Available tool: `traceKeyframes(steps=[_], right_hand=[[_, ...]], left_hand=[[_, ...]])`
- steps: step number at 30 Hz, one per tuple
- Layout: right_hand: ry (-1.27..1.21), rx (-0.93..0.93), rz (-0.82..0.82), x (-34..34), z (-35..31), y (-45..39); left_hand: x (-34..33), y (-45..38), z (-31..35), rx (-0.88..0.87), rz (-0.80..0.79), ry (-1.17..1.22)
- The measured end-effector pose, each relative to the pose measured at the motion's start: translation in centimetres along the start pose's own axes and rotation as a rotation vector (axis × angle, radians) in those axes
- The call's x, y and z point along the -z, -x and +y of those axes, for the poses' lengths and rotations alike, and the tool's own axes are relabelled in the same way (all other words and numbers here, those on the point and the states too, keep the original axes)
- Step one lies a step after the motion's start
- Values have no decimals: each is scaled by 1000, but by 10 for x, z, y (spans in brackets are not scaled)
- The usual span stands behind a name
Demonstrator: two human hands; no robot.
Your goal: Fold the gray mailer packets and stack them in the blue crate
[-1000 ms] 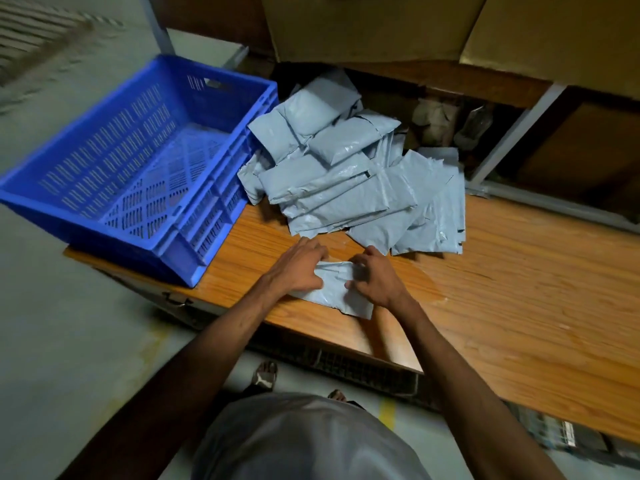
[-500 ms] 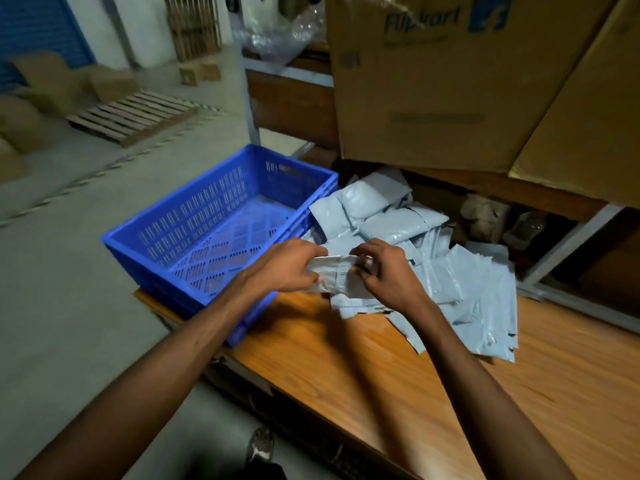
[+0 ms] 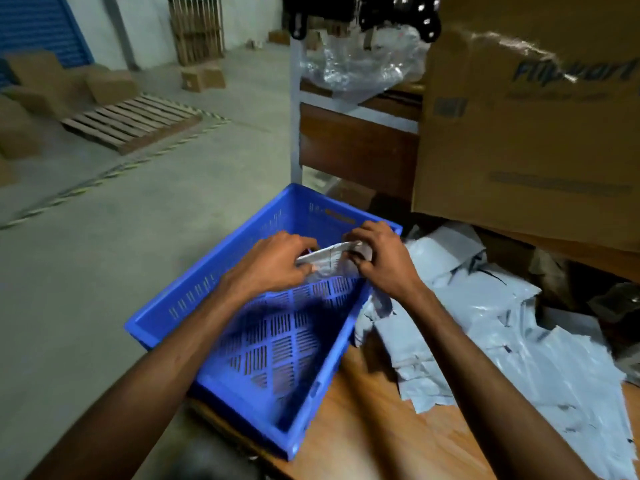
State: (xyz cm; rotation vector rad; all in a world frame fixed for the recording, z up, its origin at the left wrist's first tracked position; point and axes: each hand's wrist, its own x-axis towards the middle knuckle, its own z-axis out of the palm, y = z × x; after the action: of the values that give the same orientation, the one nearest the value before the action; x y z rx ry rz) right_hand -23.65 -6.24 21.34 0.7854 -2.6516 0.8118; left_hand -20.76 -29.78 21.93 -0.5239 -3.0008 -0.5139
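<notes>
Holding one folded gray packet (image 3: 330, 263) above the blue crate (image 3: 277, 344), you pinch it at both ends: left hand (image 3: 273, 263) on the near-left end, right hand (image 3: 382, 259) on the far-right end, fingers curled so the fold likely stays shut. Crate floor below shows bare, so this reads as the first packet in. Unfolded mailer pile (image 3: 491, 327) lies right of the crate on the wooden table (image 3: 374, 441), within reach.

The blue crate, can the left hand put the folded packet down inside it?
Probably yes. The left hand and right hand hold the folded packet over the blue crate, whose open floor shows nothing blocking.
</notes>
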Motion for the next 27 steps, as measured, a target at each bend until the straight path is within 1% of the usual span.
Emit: traceKeyframes(steps=[5, 7, 10, 13, 15, 17, 22, 27], right_hand=[[-27, -108, -120, -81, 22, -55], [-18, -198, -154, -109, 33, -68], [37, -396, -171, -147, 50, -83], [-48, -564, -163, -179, 68, -99], [-82, -618, -164, -193, 75, -110], [-110, -617, -154, -198, 73, -123], [-190, -497, -51, -213, 72, -138], [-232, -466, -39, -229, 75, -142]], left_hand=[[-35, -26, -70, 126, -138, 52], [-48, -37, -87, 186, -188, 64], [-63, -54, -101, 247, -262, 2], [-73, -67, -102, 263, -290, -48], [-80, -72, -102, 290, -284, -77], [-86, -77, -104, 324, -276, -103], [-88, -84, -108, 385, -252, -115], [-85, -91, -110, 413, -265, -126]])
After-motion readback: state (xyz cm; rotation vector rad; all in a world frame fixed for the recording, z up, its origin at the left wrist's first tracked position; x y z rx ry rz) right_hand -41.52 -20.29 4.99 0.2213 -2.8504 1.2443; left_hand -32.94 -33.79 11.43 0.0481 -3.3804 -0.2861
